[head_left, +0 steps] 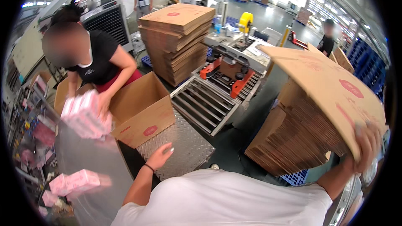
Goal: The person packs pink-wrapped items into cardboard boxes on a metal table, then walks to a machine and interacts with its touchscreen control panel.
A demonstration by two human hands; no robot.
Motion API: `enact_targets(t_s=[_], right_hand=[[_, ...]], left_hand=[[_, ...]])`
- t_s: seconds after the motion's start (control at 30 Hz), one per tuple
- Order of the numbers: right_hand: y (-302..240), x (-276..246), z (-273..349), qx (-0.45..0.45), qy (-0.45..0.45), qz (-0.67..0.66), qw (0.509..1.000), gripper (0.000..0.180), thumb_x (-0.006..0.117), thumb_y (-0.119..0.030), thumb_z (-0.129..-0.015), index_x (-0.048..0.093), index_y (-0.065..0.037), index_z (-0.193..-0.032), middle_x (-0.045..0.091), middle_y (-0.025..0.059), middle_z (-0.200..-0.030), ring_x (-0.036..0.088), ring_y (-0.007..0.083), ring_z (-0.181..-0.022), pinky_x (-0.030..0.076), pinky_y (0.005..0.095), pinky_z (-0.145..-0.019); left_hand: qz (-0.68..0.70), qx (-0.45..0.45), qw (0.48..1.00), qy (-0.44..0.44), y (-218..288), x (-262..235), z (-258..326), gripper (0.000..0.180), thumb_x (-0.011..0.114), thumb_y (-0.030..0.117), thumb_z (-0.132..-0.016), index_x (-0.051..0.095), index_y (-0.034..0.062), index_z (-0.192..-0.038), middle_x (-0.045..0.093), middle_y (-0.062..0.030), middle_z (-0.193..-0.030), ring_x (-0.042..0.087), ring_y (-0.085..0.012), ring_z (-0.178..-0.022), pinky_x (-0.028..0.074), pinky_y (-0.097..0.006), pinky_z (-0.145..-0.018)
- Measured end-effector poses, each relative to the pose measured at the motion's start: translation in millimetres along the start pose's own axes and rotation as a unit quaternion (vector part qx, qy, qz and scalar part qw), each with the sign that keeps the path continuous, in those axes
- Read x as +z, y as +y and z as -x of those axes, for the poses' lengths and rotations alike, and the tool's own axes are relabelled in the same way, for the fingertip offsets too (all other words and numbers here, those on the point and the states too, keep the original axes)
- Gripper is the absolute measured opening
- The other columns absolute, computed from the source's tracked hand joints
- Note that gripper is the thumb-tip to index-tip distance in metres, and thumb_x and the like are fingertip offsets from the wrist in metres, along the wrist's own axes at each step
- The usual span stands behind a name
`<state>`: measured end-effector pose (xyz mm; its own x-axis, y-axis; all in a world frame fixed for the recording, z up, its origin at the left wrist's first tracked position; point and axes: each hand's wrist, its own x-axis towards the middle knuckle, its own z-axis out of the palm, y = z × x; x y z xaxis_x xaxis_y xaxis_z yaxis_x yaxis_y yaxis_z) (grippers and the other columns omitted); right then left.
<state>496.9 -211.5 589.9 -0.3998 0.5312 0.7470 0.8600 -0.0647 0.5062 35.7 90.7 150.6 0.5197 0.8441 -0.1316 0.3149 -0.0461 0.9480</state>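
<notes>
My right hand (367,145) grips the near edge of a flat cardboard carton (318,73) with a red mark on it. That sheet is tilted up on top of a tall stack of flattened cartons (289,129) at my right. My left hand (160,156), a dark band at its wrist, is held over the diamond-plate metal platform (190,148). It is empty, with its fingers stretched out. Just beyond it stands an open cardboard box (138,119), whose bottom inside I cannot see. A co-worker at its left side holds several pink-and-white packs (86,115), blurred by motion.
A roller conveyor (205,100) leads to a carton sealer with orange guides (240,86) and a yellow tape roll (246,20). Another carton stack (178,42) stands behind the box. Pink packs (83,180) lie on the metal table (94,159) at left. Two people are farther back.
</notes>
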Motion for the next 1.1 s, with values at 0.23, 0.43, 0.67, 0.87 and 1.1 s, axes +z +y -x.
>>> enact_targets(t_s=[0.23, 0.43, 0.67, 0.87, 1.1], right_hand=[[14.1, 24.0, -28.8, 0.018, -0.048, -0.228, 0.972, 0.013, 0.063, -0.008, -0.082, 0.067, -0.002, -0.093, 0.065, 0.0113, -0.090, 0.063, 0.0273, -0.089, 0.050, 0.0393, -0.082], [-21.4, 209.1, -11.5, 0.223, -0.162, -0.565, 0.778, 0.010, 0.067, -0.001, -0.076, 0.067, -0.003, -0.086, 0.063, 0.0043, -0.085, 0.062, 0.0167, -0.084, 0.050, 0.0297, -0.076], [-150.6, 375.4, 93.0, 0.120, -0.544, -0.412, 0.721, 0.036, 0.075, -0.038, -0.082, 0.075, -0.006, -0.097, 0.072, 0.0157, -0.087, 0.069, 0.0332, -0.084, 0.054, 0.0398, -0.077], [-161.9, 414.7, 62.3, 0.159, -0.575, -0.400, 0.696, 0.056, 0.063, -0.058, -0.085, 0.075, -0.005, -0.097, 0.072, 0.0196, -0.091, 0.068, 0.0360, -0.092, 0.053, 0.0431, -0.082], [-158.0, 478.2, -5.3, 0.115, -0.464, -0.306, 0.823, 0.057, 0.057, -0.056, -0.091, 0.071, -0.002, -0.081, 0.065, 0.0243, -0.075, 0.065, 0.0426, -0.077, 0.049, 0.0485, -0.068]], left_hand=[[0.493, 0.314, 0.763, 0.278, 42.8, -56.3, -5.8, 0.068, 0.053, 0.020, -0.100, 0.016, 0.0053, -0.155, 0.034, -0.0202, -0.151, 0.029, -0.0283, -0.145, 0.027, -0.044, -0.118], [0.289, 0.228, 0.762, 0.533, 24.6, -152.4, 67.6, 0.051, 0.062, 0.020, -0.097, 0.035, 0.0048, -0.138, 0.047, -0.0074, -0.112, 0.049, -0.0209, -0.116, 0.039, -0.038, -0.106], [0.208, 0.021, 0.827, 0.522, -31.6, -120.2, 59.0, 0.106, 0.085, 0.022, -0.076, 0.010, 0.0065, -0.151, 0.021, -0.0225, -0.154, 0.024, -0.0314, -0.144, 0.023, -0.043, -0.118], [0.215, 0.054, 0.850, 0.478, -44.8, -121.5, 74.8, 0.115, 0.083, 0.011, -0.078, -0.003, 0.0154, -0.153, 0.010, -0.0179, -0.158, 0.015, -0.0301, -0.147, 0.021, -0.043, -0.118], [0.310, 0.103, 0.780, 0.534, -10.8, -78.9, 72.5, 0.108, 0.063, -0.013, -0.074, 0.001, 0.0230, -0.154, 0.020, -0.0096, -0.150, 0.029, -0.0240, -0.136, 0.033, -0.039, -0.111]])
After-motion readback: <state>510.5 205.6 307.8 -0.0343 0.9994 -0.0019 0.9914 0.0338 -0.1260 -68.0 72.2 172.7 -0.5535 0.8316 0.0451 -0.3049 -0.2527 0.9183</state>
